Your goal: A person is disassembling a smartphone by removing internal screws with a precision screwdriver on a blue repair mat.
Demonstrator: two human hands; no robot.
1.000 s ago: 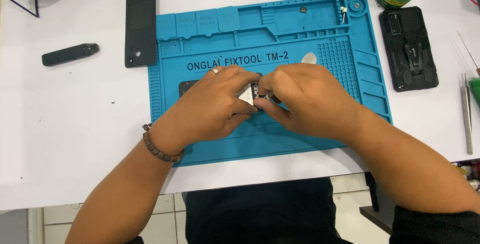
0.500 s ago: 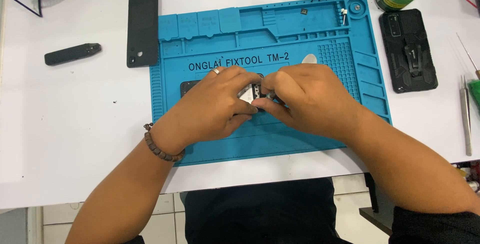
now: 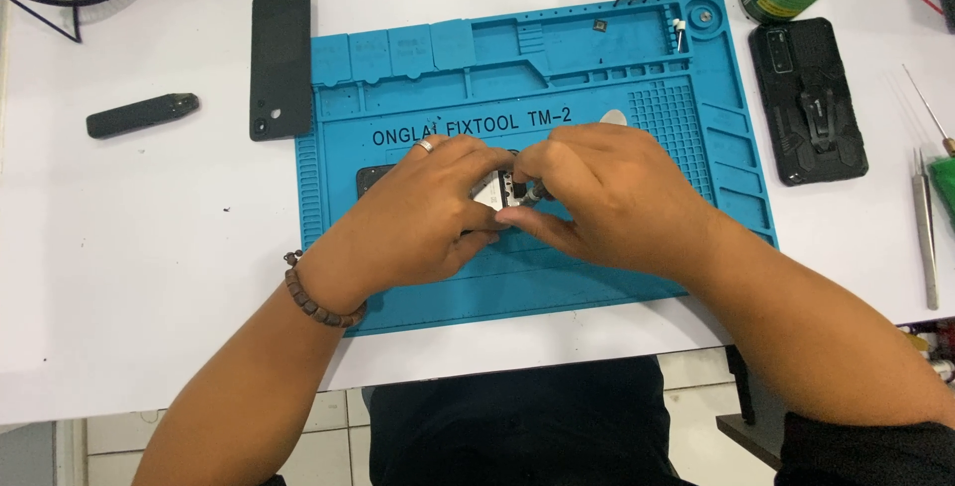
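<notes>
Still both hands, left hand [image 3: 423, 217] & right hand [image 3: 607, 202], grasping phone [image 3: 492, 191], mat [image 3: 637, 98] unmoved.

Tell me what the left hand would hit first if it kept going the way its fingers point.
The left hand points up and right; its fingertips already meet the right hand over the small dark device on the blue mat. The right hand comes first, probably.

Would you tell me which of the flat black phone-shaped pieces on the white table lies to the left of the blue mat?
The plain black back cover, touching the blue mat at its upper left edge. The other, a rugged black case, lies to the mat's right.
</notes>
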